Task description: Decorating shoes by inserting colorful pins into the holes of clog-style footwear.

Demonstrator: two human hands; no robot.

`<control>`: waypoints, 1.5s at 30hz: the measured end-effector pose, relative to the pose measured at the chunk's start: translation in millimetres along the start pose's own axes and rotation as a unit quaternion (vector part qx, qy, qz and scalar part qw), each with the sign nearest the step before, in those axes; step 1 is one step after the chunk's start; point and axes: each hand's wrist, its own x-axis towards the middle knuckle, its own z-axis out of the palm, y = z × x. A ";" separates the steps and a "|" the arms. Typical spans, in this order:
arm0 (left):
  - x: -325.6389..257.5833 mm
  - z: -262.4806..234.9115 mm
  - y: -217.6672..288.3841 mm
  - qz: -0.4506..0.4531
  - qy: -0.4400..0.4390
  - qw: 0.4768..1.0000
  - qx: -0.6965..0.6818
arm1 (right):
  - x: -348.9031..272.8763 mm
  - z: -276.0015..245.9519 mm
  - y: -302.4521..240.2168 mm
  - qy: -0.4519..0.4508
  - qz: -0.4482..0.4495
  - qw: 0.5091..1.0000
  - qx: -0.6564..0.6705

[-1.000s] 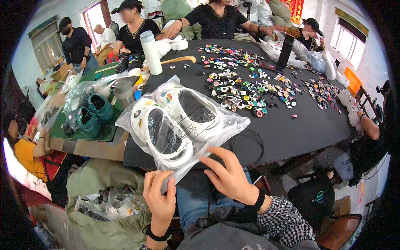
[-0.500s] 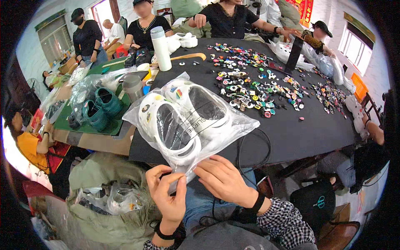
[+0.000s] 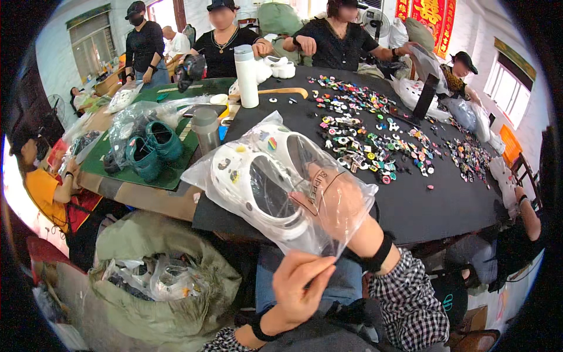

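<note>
A clear plastic bag with dark print holds a pair of white clogs decorated with small coloured charms. Its mouth is toward me. At the mouth's near edge, my left hand pinches the plastic between thumb and fingers. Inside the bag is my right hand, seen through the film. It lies over the heel part of the right-hand clog, its thumb and fingers closed about that clog's inner side. The hand and the film partly hide that clog.
Many loose charms cover the black table. A white bottle, a steel cup and teal clogs stand at the left. A green sack with bagged items lies below. Co-workers sit or stand around.
My right hand has let go of the bag's edge and gone inside onto the clog. My left hand has shifted right along the mouth, still pinching plastic. Across the table, a co-worker has lifted dark shoes.
</note>
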 end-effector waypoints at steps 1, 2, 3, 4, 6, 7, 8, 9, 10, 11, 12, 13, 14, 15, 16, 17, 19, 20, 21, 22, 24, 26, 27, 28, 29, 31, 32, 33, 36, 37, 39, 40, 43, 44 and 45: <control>0.0 3.6 1.5 0.000 -0.003 1.000 -0.012 | 8.1 0.3 2.1 -0.040 -0.024 0.999 -0.008; -0.4 7.1 3.0 -0.001 -0.007 1.000 -0.023 | 14.0 0.7 3.0 -0.079 -0.048 0.996 -0.017; -2.9 14.0 3.1 -0.016 -0.012 0.998 -0.054 | 15.3 -3.6 5.8 -0.077 -0.050 0.995 -0.023; -3.5 16.2 4.1 -0.011 -0.010 0.998 -0.059 | 15.6 -8.4 7.8 -0.101 -0.063 0.992 -0.036; -6.4 13.9 3.4 -0.030 -0.025 0.996 -0.079 | 15.9 -8.7 9.2 -0.151 -0.097 0.983 -0.045; -7.5 10.4 5.9 -0.038 -0.042 0.995 -0.077 | 16.0 -10.9 12.7 -0.154 -0.093 0.984 -0.003; -7.7 7.4 3.9 -0.040 -0.035 0.996 -0.076 | 13.7 -9.1 16.8 -0.158 -0.098 0.982 -0.002; -7.7 3.9 1.9 -0.020 -0.067 0.994 -0.080 | 10.4 -6.3 20.9 -0.138 -0.098 0.985 0.014; -8.0 -0.5 0.0 0.001 -0.099 0.992 -0.083 | 7.1 -5.6 25.0 -0.118 -0.097 0.988 0.030; -8.2 -7.5 -3.1 0.017 -0.125 0.990 -0.067 | 4.6 -10.0 29.2 -0.128 -0.109 0.978 0.123; -5.9 -16.2 -3.9 0.017 -0.119 0.991 -0.067 | 6.4 -19.9 28.0 -0.134 -0.155 0.978 0.041; -2.8 -26.2 -4.5 0.032 -0.101 0.994 -0.027 | 3.4 -28.6 30.3 -0.143 -0.160 0.976 0.042; 0.5 -34.9 -5.9 0.048 -0.085 0.995 0.009 | -3.6 -40.7 34.0 -0.152 -0.162 0.974 0.038; 1.1 -48.6 -8.4 0.029 -0.052 0.997 0.059 | -7.9 -50.4 30.7 -0.188 -0.095 0.976 0.061; 1.5 -63.1 -11.7 0.010 -0.018 0.994 0.108 | -14.9 -50.2 37.5 -0.153 -0.135 0.978 0.049; 3.3 -74.0 -17.8 0.005 0.020 0.991 0.135 | -24.7 -61.5 42.7 -0.172 -0.094 0.977 0.080; 10.5 -100.3 -27.0 -0.007 0.079 0.974 0.214 | -35.2 -69.9 41.2 -0.194 -0.062 0.971 0.122; 18.3 -109.9 -31.4 -0.008 0.095 0.966 0.240 | -40.0 -82.2 36.0 -0.201 -0.072 0.976 0.048; 22.7 -117.5 -40.0 -0.034 0.108 0.966 0.233 | -44.3 -85.8 33.9 -0.208 -0.087 0.974 -0.017; 25.7 -122.7 -51.4 -0.059 0.120 0.965 0.225 | -49.7 -86.8 33.7 -0.212 -0.091 0.973 -0.019; 28.5 -129.4 -73.7 -0.102 0.105 0.970 0.192 | -59.6 -87.1 33.2 -0.163 -0.133 0.977 -0.036; 30.8 -128.7 -87.9 -0.254 0.007 0.967 0.025 | -68.5 -85.6 35.4 -0.145 -0.137 0.979 -0.027; 34.4 -121.9 -84.5 -0.293 -0.012 0.956 -0.016 | -74.0 -83.0 38.3 -0.144 -0.142 0.979 -0.022; 39.0 -115.5 -83.4 -0.293 -0.005 0.956 -0.016 | -77.8 -81.1 40.9 -0.142 -0.147 0.979 -0.018; 43.6 -108.0 -84.0 -0.302 -0.023 0.953 -0.029 | -80.6 -81.2 41.4 -0.158 -0.143 0.976 -0.040; 49.0 -98.9 -95.2 -0.277 -0.036 0.960 -0.025 | -84.3 -82.4 39.2 -0.170 -0.139 0.973 -0.062; 53.5 -95.6 -98.7 -0.277 -0.032 0.960 -0.027 | -85.7 -83.2 37.3 -0.177 -0.132 0.972 -0.081; 58.3 -92.7 -100.8 -0.266 -0.017 0.964 -0.011 | -87.8 -79.7 38.1 -0.157 -0.142 0.974 -0.085; 62.5 -88.7 -109.0 -0.237 -0.029 0.971 0.012 | -108.5 -67.1 51.7 -0.203 0.004 0.979 0.019; 62.4 -89.5 -110.0 -0.220 -0.058 0.973 0.024 | -115.6 -66.9 55.5 -0.229 0.086 0.966 0.088; 57.7 -90.6 -112.9 -0.210 -0.009 0.977 0.022 | -100.1 -78.8 36.9 -0.232 -0.009 0.973 0.004; 55.4 -92.1 -113.7 -0.197 0.039 0.979 0.021 | -94.6 -81.8 30.1 -0.229 -0.103 0.965 -0.080; 55.6 -95.0 -100.7 -0.208 0.153 0.965 -0.041 | -102.8 -78.4 33.8 -0.189 -0.123 0.964 -0.144; 55.1 -98.6 -96.9 -0.226 0.181 0.955 -0.066 | -106.0 -77.9 36.5 -0.144 -0.110 0.971 -0.154; 51.3 -104.2 -104.3 -0.215 0.208 0.951 -0.078 | -102.6 -80.3 45.0 -0.049 -0.204 0.962 -0.176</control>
